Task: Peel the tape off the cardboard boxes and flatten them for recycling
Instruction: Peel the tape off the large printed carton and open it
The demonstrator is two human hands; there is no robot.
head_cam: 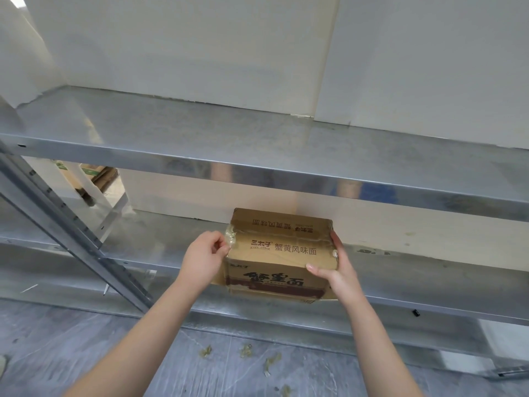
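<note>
My bare forearms (160, 325) reach up from the bottom of the view, over a grey floor (86, 353) littered with small crumpled scraps (246, 351). My left hand (204, 257) pinches a strip of clear tape (231, 239) between thumb and fingertips at the upper left edge of a brown cardboard box with dark printed lettering (282, 253). My right hand (337, 270) grips the box's right side, thumb laid on the top near the front corner, fingers along the side. The box stands at the front edge of the lower galvanised metal shelf (160, 245), beneath a second metal shelf (257, 144).
</note>
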